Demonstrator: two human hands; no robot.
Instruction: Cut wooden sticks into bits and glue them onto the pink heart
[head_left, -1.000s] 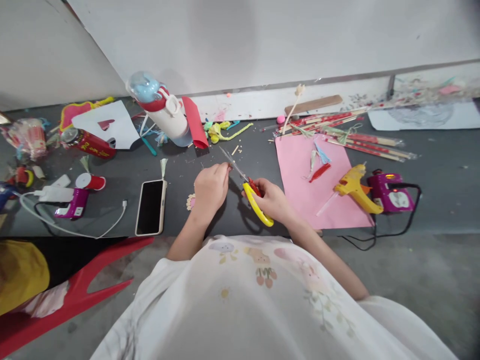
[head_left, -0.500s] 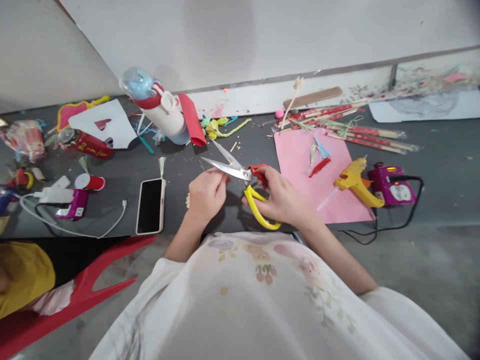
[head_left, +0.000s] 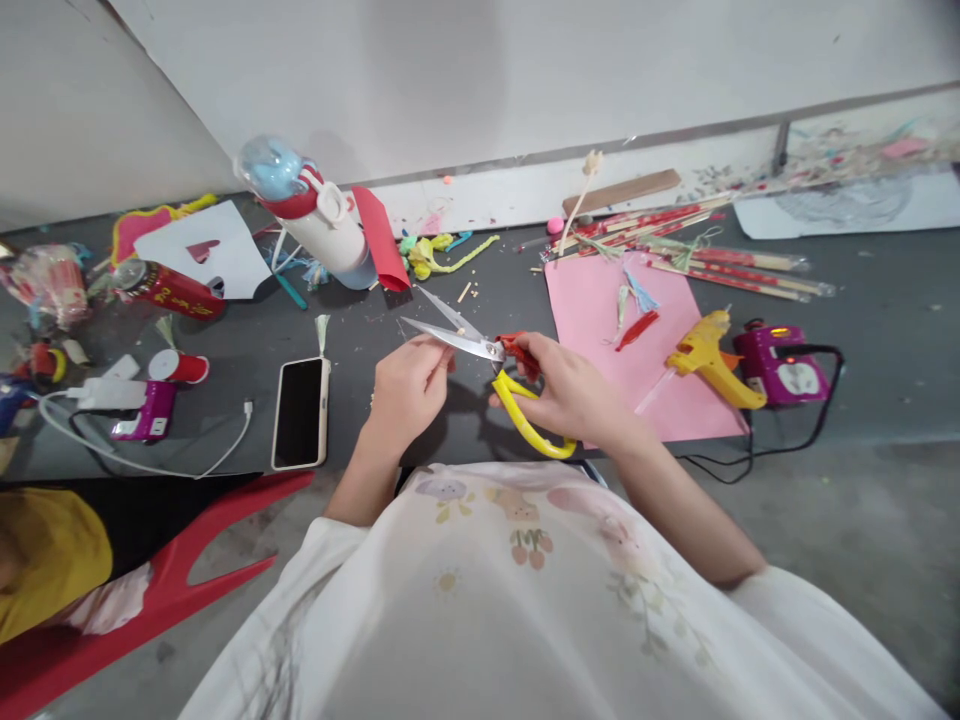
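My right hand [head_left: 570, 395] grips a large pair of scissors [head_left: 531, 428] by its red and yellow handles, at the table's near edge. Their blades stand apart and point left, past the top of my left hand [head_left: 409, 392]. That hand is closed in a pinch beside the lower blade; what sits between its fingertips is hidden or too small to name. Just beyond the blade tips, small pale stick pieces [head_left: 464, 292] are scattered on the dark table [head_left: 352, 345].
Left: a phone [head_left: 301, 412], a red thread spool [head_left: 178, 366], a red can [head_left: 171, 289] and a water bottle [head_left: 330, 235]. Right: pink paper [head_left: 592, 340] with tassels, a yellow glue gun [head_left: 712, 360], a purple corded box [head_left: 780, 365] and wrapped sticks [head_left: 739, 270]. Someone in yellow [head_left: 52, 550] sits at left.
The yellow handle has swung slightly to the right, away from the red one. My left hand has shifted a little left, covering more of the pale bits beside it.
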